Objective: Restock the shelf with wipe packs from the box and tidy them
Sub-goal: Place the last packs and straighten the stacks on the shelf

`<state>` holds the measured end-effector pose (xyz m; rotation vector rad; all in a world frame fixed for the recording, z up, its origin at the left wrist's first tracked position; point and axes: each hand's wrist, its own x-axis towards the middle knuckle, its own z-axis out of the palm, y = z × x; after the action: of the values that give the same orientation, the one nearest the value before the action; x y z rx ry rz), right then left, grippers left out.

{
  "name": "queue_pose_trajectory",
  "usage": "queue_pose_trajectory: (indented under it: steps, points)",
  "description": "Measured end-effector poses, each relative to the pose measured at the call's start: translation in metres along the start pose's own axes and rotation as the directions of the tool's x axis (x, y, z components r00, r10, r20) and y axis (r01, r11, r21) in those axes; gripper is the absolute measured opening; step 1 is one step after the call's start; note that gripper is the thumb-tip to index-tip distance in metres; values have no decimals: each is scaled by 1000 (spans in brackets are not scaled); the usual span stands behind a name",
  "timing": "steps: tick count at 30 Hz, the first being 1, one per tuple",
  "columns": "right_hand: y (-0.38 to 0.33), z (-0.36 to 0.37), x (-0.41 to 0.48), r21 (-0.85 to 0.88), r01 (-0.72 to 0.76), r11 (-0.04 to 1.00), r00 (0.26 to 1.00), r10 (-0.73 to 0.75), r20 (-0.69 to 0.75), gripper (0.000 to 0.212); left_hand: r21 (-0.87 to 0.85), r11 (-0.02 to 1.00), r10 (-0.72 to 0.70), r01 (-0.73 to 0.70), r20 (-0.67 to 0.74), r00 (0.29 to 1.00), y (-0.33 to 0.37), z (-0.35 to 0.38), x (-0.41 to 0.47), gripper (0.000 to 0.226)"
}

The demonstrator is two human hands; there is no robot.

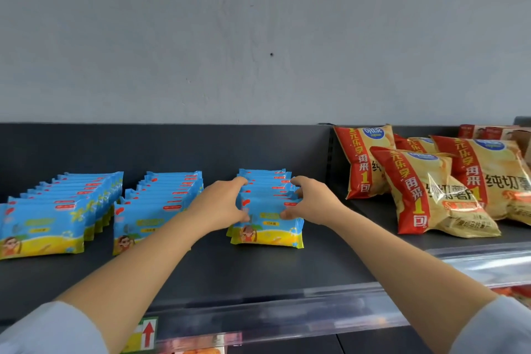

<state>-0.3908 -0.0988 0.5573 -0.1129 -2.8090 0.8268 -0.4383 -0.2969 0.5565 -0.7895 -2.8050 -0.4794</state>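
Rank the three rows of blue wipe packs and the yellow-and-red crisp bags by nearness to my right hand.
1. Right row of blue wipe packs: right hand grips it.
2. Yellow-and-red crisp bags, rightward.
3. Middle wipe-pack row, past the left hand.
4. Left wipe-pack row, far left.

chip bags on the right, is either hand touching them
No, the left hand and the right hand both grip the rightmost row of wipe packs, clear of the chip bags.
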Motion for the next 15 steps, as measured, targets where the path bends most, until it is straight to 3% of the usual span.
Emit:
queue_pose_trajectory:
  steps: [3, 7, 11, 15]
  points:
    - [1, 2, -1, -115, 26, 993, 997, -17, 78, 99, 38, 999, 4, -7, 84, 996, -4, -1, 0, 86]
    - [1, 6, -1, -221, 70, 973, 997, -59, 54, 103, 112, 993, -47, 23, 211, 976, -7, -1, 1, 102]
    - [0, 7, -1, -267, 100, 959, 995, -99, 18, 100, 147, 988, -56, 40, 106, 993, -7, 6, 1, 79]
    - [1, 7, -2, -289, 108, 951, 994, -113, 0, 99, 38, 995, -95, 92, 100, 990, -10, 10, 2, 100]
